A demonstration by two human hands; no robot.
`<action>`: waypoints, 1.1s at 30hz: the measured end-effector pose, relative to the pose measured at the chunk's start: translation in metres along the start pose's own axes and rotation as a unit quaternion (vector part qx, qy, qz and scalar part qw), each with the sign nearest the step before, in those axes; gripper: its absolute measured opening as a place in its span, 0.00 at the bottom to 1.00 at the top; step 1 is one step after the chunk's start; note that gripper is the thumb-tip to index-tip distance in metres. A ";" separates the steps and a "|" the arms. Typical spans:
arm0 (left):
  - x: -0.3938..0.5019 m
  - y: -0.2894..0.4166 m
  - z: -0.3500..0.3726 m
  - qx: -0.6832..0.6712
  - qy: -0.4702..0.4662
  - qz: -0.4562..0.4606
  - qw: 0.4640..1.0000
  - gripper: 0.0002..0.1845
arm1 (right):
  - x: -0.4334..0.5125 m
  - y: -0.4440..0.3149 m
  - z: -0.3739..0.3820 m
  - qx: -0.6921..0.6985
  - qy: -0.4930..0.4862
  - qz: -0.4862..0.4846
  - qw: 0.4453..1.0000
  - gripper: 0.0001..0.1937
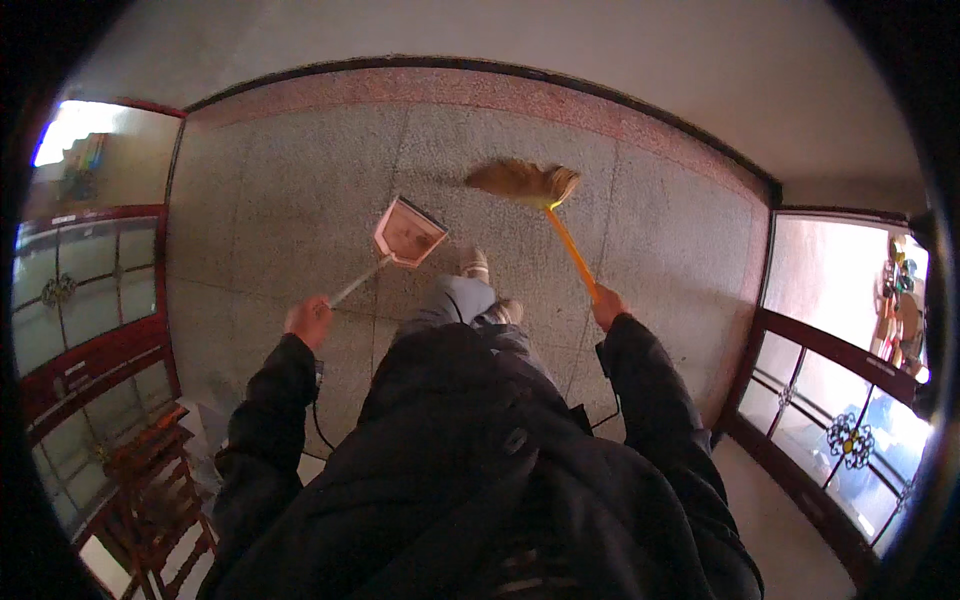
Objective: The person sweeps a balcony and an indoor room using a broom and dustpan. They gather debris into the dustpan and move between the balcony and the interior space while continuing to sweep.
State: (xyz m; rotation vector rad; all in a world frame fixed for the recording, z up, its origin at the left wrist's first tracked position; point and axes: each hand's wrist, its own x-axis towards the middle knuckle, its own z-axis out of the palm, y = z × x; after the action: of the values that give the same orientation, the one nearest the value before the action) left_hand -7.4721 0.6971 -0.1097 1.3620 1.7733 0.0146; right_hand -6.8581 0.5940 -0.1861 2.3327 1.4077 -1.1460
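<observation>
My left hand [309,322] is closed around the pale handle of a pink dustpan [409,232]. The pan lies low over the floor, left of my feet, its dark front lip facing up and to the right. In my right hand [609,306] is the orange-yellow handle of a broom [525,182]. The broom's brown bristle head is over the floor ahead of my shoes, to the right of the dustpan and apart from it; part of it is blurred.
Speckled grey floor [300,195] with a pink border [480,86] meets a plain wall ahead. Red-framed glass panels [112,259] stand at the left, above a dark wooden rack [161,487]. Another red-framed glazed door [825,420] is at the right. My shoes [474,264] are at the centre.
</observation>
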 end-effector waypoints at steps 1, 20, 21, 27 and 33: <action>0.001 -0.006 -0.001 0.017 0.010 0.049 0.999 0.13 | -0.019 0.007 0.008 -0.020 -0.010 -0.002 1.000 0.18; 0.093 0.003 -0.108 0.192 -0.113 0.099 0.970 0.16 | -0.293 -0.027 0.039 0.629 0.028 0.282 0.724 0.14; 0.097 0.006 -0.109 0.219 -0.120 0.099 0.963 0.16 | -0.286 -0.030 0.043 0.651 0.025 0.280 0.705 0.12; 0.123 0.041 -0.092 0.255 -0.078 0.166 0.949 0.15 | -0.194 -0.018 0.103 0.573 -0.042 0.013 0.818 0.03; 0.155 0.083 -0.085 0.316 -0.107 0.193 0.923 0.12 | -0.151 -0.070 0.131 0.639 -0.155 -0.081 0.749 0.06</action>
State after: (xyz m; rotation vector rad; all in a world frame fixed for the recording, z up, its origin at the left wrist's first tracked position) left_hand -7.4639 0.8925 -0.1129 2.0712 1.3432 -0.5139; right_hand -7.0211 0.4623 -0.1553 2.3538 0.6739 -3.0904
